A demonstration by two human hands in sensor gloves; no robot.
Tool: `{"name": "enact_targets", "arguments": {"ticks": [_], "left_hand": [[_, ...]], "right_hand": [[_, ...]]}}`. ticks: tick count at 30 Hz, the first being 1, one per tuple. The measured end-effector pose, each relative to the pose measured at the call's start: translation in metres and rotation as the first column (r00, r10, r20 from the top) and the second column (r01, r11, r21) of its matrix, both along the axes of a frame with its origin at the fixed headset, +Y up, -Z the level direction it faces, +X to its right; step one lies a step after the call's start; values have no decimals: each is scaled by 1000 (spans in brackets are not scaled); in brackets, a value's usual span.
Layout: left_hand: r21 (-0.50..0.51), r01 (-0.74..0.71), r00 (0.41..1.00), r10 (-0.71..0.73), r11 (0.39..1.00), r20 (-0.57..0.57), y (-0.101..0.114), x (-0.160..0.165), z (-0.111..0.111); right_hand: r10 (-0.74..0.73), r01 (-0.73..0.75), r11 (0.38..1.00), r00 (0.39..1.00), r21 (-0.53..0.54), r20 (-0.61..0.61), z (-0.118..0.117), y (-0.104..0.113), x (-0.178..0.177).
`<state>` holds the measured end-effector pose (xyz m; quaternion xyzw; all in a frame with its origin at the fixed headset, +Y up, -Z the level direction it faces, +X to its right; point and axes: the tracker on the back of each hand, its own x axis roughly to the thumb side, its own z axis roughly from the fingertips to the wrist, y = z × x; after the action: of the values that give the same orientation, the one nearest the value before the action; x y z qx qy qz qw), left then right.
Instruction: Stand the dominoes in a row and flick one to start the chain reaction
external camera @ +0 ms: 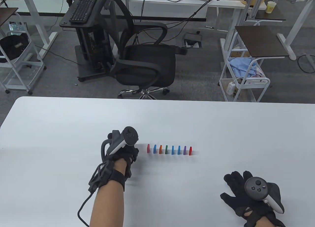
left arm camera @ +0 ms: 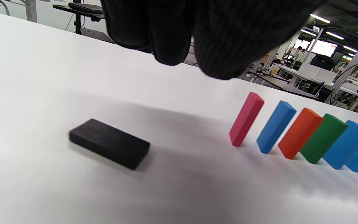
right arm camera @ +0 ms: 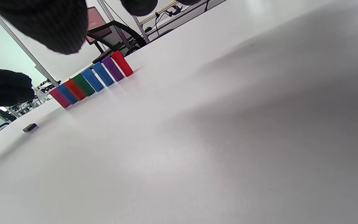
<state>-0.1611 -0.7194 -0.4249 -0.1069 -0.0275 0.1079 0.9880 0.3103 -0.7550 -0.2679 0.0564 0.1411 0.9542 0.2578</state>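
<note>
Eight coloured dominoes (external camera: pixel 169 150) upright mid-frame; black domino (left arm camera: pixel 109 143) flat at lower left of the left wrist view. Left hand (external camera: pixel 122 156) curled above it, empty. Right hand (external camera: pixel 248 195) spread flat, lower right.

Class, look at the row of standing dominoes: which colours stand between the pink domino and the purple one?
Table view: blue, orange, green, blue, blue, between pink domino and purple one.
</note>
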Motion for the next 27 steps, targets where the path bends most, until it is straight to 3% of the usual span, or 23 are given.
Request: {"name": "enact_targets", "arguments": {"ticks": [12, 27], "left_hand": [[-13, 94, 995, -94, 996, -12, -9, -21, 14], [-55, 277, 960, -273, 959, 67, -40, -11, 7]], "right_hand": [[2, -2, 1000, 1000, -4, 3, 0, 0, 1], [3, -3, 1000, 1000, -19, 7, -1, -2, 0]]}}
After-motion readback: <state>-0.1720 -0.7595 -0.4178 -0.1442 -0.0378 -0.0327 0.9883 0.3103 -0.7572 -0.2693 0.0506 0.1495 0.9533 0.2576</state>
